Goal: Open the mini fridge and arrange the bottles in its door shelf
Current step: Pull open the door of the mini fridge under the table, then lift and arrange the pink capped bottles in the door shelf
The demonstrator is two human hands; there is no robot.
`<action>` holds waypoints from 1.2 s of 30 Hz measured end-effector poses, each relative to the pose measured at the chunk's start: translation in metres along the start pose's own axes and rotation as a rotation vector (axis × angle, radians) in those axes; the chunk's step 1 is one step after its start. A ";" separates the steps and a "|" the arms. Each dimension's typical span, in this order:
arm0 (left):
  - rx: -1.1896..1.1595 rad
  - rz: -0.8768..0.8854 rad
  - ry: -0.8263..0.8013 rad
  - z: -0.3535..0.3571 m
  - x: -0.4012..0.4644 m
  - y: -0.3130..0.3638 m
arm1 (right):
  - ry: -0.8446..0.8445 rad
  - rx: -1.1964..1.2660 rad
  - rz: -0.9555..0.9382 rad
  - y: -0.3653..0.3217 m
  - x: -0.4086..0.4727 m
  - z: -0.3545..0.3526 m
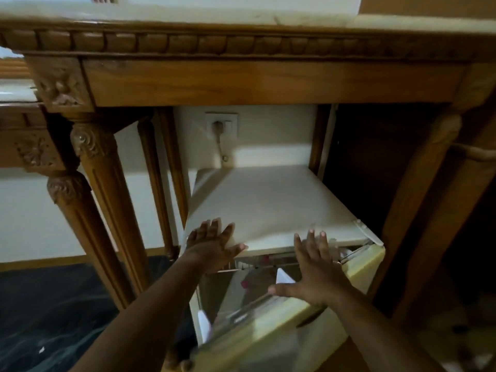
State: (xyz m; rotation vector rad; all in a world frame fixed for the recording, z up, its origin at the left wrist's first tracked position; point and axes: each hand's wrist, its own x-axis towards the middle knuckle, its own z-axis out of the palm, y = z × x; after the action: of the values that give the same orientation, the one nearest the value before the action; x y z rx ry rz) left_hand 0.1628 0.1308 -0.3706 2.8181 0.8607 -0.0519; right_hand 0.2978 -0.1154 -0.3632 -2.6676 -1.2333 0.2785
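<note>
A white mini fridge (271, 202) stands under a carved wooden table. Its cream door (271, 326) is swung partly open toward me, hinged at the right. My left hand (212, 244) lies flat with spread fingers on the front left edge of the fridge top. My right hand (312, 272) rests with fingers apart on the top edge of the open door. In the gap between door and cabinet I see a wire shelf (249, 264), a red spot and pale shapes, too blurred to name. No bottle can be made out clearly.
The wooden table (241, 81) has a thick rail close above the fridge and fluted legs (107, 210) at the left. A wall socket with a plug and cable (221, 127) sits behind the fridge. Dark flooring (48, 318) lies at the lower left. Dark wood panels close the right side.
</note>
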 end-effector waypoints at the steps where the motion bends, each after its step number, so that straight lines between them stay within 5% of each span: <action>1: 0.001 -0.020 0.010 0.003 0.002 0.002 | 0.022 -0.027 0.010 0.005 -0.009 0.001; 20: 0.208 0.334 0.120 0.024 0.062 0.183 | 0.312 -0.220 0.674 0.141 -0.163 -0.003; 36: 0.181 0.324 0.254 0.030 0.082 0.210 | 0.405 -0.238 0.748 0.198 -0.129 -0.012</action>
State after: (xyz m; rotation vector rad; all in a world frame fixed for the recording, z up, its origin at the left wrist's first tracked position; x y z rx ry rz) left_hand 0.3485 -0.0005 -0.3707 3.1449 0.4510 0.2943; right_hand 0.3634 -0.3411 -0.3889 -3.0627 -0.1314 -0.3247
